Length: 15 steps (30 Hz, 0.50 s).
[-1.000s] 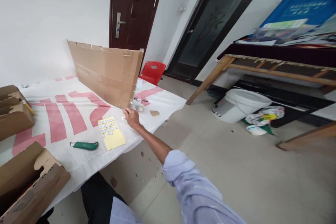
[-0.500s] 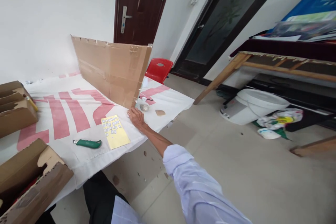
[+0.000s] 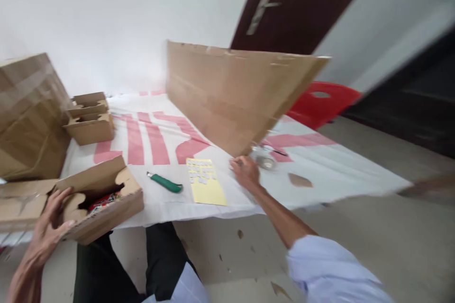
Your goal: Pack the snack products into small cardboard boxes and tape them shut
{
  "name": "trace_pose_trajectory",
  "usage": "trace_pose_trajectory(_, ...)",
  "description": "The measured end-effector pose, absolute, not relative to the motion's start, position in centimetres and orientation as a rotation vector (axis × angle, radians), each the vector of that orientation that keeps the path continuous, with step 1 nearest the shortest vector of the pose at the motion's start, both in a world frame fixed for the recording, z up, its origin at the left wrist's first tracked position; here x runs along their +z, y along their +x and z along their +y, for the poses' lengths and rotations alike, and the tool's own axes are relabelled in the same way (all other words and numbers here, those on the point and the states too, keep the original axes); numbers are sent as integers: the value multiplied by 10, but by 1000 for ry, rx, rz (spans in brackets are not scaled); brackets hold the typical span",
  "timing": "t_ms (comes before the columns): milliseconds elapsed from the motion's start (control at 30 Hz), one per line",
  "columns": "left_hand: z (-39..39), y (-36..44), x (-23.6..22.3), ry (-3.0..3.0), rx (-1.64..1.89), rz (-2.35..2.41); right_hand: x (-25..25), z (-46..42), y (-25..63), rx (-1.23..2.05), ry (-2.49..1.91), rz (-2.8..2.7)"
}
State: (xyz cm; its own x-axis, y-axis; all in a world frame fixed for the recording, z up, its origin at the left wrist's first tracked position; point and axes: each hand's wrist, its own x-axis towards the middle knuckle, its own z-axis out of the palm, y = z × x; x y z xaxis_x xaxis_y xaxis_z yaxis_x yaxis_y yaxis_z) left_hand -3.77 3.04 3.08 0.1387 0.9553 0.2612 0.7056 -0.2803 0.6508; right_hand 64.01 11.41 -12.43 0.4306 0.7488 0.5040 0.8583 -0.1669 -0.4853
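My right hand [image 3: 244, 173] rests on the white cloth with red stripes [image 3: 330, 175], at the near bottom corner of a large upright cardboard sheet [image 3: 234, 92]; the picture is blurred, so whether its fingers pinch anything is unclear. A yellow sticker sheet [image 3: 205, 186] lies just left of that hand, and a green utility knife [image 3: 165, 182] lies further left. My left hand [image 3: 50, 222] touches the near end of an open cardboard box [image 3: 103, 199] with something red inside.
A tall taped carton [image 3: 26, 113] and smaller open cardboard boxes [image 3: 90, 118] stand at the left. A small clear round item [image 3: 265, 161] and a cardboard scrap [image 3: 299, 180] lie right of my right hand. A red plastic chair [image 3: 323, 99] stands behind the table.
The view has swung left and lower. My left hand has come into view on the open box. My right hand stays by the cardboard sheet's corner.
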Motion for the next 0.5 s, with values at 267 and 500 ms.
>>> trace_pose_trajectory(267,13,-32,36,1977,788,1478,-129,102,663,-119,-2036,-1579)
trace_pose_trajectory(500,8,-31,30,1980,780,1423,-102,117,654,-193,-2194,-1586)
